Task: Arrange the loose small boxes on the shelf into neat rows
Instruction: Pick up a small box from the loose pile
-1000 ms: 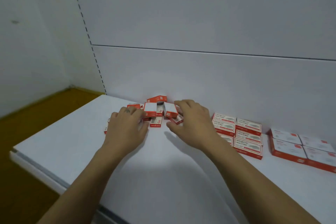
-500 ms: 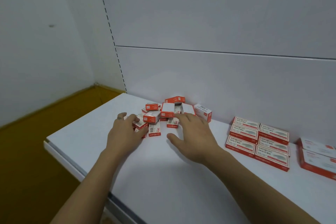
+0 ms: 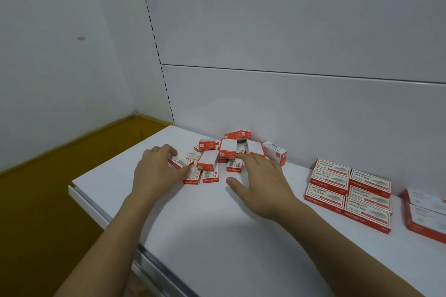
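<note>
If heap [image 3: 224, 155] is bumped: top box [image 3: 237, 134], perched against back panel [image 3: 289, 108], is likely tipped off; slides are expected on the slick surface.
left hand [image 3: 156, 173]: fingers and thumb are clamped on one small box [image 3: 180, 161] at heap's left edge; neighbours could be dragged out with it.
right hand [image 3: 263, 183]: fingers apart, straight, tips laid on heap's near right side; nothing is gripped.
heap: small boxes are piled at far side of shelf [image 3: 217, 224], against back panel, askew; thin card, glossy red-and-white, sharp-cornered.
shelf: white, flat, smooth; left edge is close, so boxes could be pushed off.
larger boxes [image 3: 350, 188]: flat, squared rows, well right.
</note>
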Action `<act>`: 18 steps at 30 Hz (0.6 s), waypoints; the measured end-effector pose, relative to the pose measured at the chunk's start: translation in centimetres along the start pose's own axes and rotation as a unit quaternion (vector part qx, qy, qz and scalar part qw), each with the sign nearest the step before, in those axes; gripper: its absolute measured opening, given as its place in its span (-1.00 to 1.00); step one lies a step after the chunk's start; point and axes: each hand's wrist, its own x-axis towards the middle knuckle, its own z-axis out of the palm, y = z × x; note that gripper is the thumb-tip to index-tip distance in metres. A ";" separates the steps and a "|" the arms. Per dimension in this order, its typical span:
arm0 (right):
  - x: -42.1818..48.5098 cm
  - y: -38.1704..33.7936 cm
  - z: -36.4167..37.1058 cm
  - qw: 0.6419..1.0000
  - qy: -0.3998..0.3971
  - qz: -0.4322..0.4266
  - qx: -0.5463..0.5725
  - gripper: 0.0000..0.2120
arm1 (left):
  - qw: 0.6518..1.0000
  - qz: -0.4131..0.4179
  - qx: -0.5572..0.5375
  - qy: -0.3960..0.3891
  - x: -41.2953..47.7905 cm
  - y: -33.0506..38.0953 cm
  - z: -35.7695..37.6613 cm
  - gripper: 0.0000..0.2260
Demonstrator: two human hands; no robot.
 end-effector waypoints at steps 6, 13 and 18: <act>-0.3 -0.2 -0.9 1.000 0.017 -0.004 0.018 -0.40 | 0.996 0.052 -0.036 0.055 -0.8 0.7 -2.5 -0.56; -0.5 0.1 -3.3 0.989 0.092 -0.025 0.114 -0.55 | 0.974 0.188 -0.083 0.091 -2.1 5.5 -3.4 -0.55; -1.1 1.1 -6.7 0.965 0.120 0.040 0.230 -0.59 | 0.942 0.280 -0.163 0.092 -2.8 9.9 -3.0 -0.49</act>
